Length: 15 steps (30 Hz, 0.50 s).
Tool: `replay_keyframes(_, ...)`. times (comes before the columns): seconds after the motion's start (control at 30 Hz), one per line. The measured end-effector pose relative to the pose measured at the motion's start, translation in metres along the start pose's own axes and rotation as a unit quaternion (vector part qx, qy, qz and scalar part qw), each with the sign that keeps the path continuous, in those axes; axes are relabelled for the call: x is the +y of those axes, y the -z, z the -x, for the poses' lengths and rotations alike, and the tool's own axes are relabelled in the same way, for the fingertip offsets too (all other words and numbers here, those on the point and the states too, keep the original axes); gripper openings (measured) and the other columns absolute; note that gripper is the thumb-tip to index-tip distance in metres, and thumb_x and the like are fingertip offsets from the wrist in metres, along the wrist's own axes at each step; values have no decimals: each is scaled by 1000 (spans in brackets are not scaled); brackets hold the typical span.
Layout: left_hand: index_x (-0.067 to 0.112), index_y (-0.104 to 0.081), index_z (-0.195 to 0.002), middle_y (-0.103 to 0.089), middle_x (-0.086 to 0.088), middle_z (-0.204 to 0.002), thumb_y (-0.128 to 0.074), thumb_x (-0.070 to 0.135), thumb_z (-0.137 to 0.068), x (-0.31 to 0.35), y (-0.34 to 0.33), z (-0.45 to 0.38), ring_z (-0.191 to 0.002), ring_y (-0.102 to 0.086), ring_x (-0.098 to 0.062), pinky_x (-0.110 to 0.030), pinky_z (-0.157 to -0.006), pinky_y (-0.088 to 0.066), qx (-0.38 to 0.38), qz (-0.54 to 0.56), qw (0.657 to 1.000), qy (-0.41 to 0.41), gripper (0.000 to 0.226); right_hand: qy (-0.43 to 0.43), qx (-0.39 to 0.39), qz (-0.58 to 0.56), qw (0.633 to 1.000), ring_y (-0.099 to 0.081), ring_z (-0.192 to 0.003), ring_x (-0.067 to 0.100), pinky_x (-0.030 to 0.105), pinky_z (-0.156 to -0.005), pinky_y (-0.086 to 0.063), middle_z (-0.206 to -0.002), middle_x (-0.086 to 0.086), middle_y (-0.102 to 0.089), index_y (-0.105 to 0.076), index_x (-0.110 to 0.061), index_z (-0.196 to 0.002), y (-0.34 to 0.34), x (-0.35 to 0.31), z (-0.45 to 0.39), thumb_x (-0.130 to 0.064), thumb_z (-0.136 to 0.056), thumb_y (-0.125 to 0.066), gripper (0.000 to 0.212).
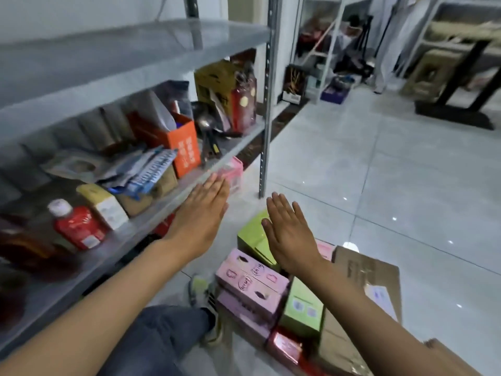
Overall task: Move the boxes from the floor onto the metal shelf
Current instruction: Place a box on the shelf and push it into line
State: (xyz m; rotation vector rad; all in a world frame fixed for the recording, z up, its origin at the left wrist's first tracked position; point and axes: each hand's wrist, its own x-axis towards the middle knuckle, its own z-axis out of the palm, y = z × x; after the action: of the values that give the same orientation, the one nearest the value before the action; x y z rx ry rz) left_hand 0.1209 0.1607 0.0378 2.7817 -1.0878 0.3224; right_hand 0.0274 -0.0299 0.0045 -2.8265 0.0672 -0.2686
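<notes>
Boxes are sitting in a cluster on floor (379, 185) at approx 5 o'clock of frame: pink boxes (252, 280) stacked, green box (302, 308) touching them on their 3 o'clock side, a second green box (253, 237) at 12 o'clock of the pink stack, brown cartons (363, 270) further out. Metal shelf (151, 210) is running along 9–11 o'clock, its tier crowded w/ red bottle (77, 226), orange box (181, 142), misc packets. Left hand (200, 213) is hovering flat, fingers straight and together, holding nothing, just off shelf edge. Right hand (290, 234) likewise flat and empty, hovering over second green box. Judgement: step in hand is reaching for a box. Take top pink box w/ both palms on opposite sides, lift level, aim for a gap btwn the shelf items; shelf space looks tight.
</notes>
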Motion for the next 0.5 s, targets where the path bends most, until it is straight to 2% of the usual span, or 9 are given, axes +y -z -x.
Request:
replay_keyframes(0.1, 7, -1, -152, 1, -6, -161, -15, 26, -104, 13, -26, -6, -148, 6, -19, -33, -120, 0, -49, 13, 999, 2, 53, -65, -40, -9, 997, 0, -151, 16, 32, -122, 5, -164, 5, -8, -14, -12, -155, -25, 32, 9, -40, -102, -12, 60)
replay_keyframes(0.2, 8, -1, -152, 2, -5, -161, -16, 27, -105, 23, -59, -11, -148, 7, -17, -32, -120, 0, -96, 45, 994, 20, 53, -129, -78, -18, 988, -1, -151, 17, 32, -122, 3, -164, 6, -9, -15, -11, -155, -54, 63, 20, -34, -106, -22, 55)
replay_keyframes(0.33, 9, -1, -153, 1, -4, -161, -15, 29, -105, 41, -113, -7, -148, 5, -16, -34, -121, -2, -148, 87, 984, 49, 53, -205, -123, -50, 970, -8, -151, 21, 35, -123, -7, -163, 10, -14, -18, -9, -155, -94, 94, 44, -34, -105, -26, 56)
replay_keyframes(0.5, 9, -3, -153, 0, -6, -161, -19, 24, -105, 84, -177, 13, -148, 3, -17, -35, -121, -4, -223, 148, 962, 58, 52, -294, -211, -76, 929, -8, -151, 23, 32, -121, -7, -163, 13, -12, -15, -4, -154, -134, 114, 86, -36, -106, -24, 59)
